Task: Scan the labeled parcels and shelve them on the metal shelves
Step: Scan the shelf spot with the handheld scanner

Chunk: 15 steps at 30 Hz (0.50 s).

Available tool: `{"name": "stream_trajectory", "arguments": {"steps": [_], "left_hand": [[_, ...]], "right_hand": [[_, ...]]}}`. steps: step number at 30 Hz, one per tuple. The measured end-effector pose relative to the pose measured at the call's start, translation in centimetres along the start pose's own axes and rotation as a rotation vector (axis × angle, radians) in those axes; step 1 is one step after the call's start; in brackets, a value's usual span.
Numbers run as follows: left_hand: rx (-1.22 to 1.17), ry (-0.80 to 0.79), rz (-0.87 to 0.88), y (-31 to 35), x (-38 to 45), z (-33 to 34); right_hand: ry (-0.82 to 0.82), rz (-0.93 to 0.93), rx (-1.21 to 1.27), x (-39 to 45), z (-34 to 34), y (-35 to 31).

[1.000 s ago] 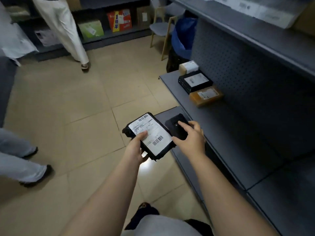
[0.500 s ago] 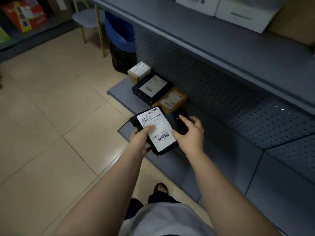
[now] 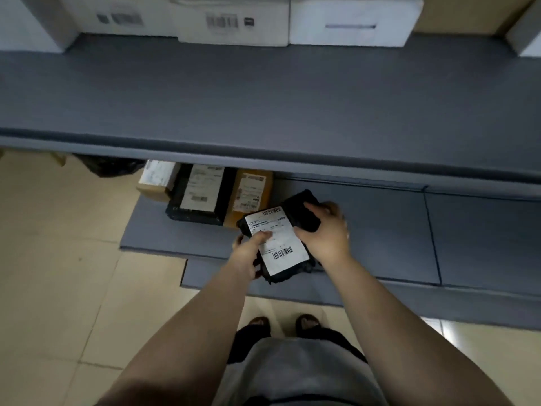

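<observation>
My left hand (image 3: 247, 253) grips a black bagged parcel (image 3: 281, 244) with a white barcode label, thumb pressed on the label. My right hand (image 3: 325, 232) holds a black handheld scanner (image 3: 301, 210) just beyond the parcel's far right edge. Both hover over the low grey metal shelf (image 3: 380, 230). Three labeled parcels lie on that shelf to the left: a small tan box (image 3: 156, 180), a black package (image 3: 199, 194) and a brown package (image 3: 248, 191).
A wide grey upper shelf (image 3: 263, 106) overhangs the low one, carrying white boxes (image 3: 231, 22) along its back. A lower shelf lip (image 3: 292, 288) juts out toward my feet (image 3: 281, 323). Beige tiled floor (image 3: 58, 273) spreads to the left.
My view has turned right from the aisle to face the shelves squarely. Both hands, parcel and scanner have moved over the low shelf beside the three parcels. The grips are unchanged.
</observation>
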<state>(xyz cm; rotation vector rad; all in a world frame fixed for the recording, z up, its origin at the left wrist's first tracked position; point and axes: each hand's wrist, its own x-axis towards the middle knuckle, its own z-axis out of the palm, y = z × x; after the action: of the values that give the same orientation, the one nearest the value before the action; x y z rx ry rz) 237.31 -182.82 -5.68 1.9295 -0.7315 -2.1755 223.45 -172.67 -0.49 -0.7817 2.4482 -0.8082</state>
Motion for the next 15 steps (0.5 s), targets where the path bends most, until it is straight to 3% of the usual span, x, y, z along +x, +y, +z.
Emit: {"name": "stream_trajectory", "arguments": {"steps": [4,7,12,15], "left_hand": [[0.186,-0.04,-0.012,0.8,2.2,2.0],[0.271,-0.049,0.072,0.8,2.8,3.1],[0.48,-0.064,0.453,0.2,3.4,2.0],[0.881,0.037,0.809,-1.7,2.1,-0.2]], "right_hand": [[0.067,0.187,0.045,-1.5,0.8,1.4],[0.132,0.276,0.086,-2.8,1.3,2.4],[0.212,0.341,0.146,-4.1,2.4,3.3],[0.269,0.356,0.189,-4.7,3.2,3.5]]}}
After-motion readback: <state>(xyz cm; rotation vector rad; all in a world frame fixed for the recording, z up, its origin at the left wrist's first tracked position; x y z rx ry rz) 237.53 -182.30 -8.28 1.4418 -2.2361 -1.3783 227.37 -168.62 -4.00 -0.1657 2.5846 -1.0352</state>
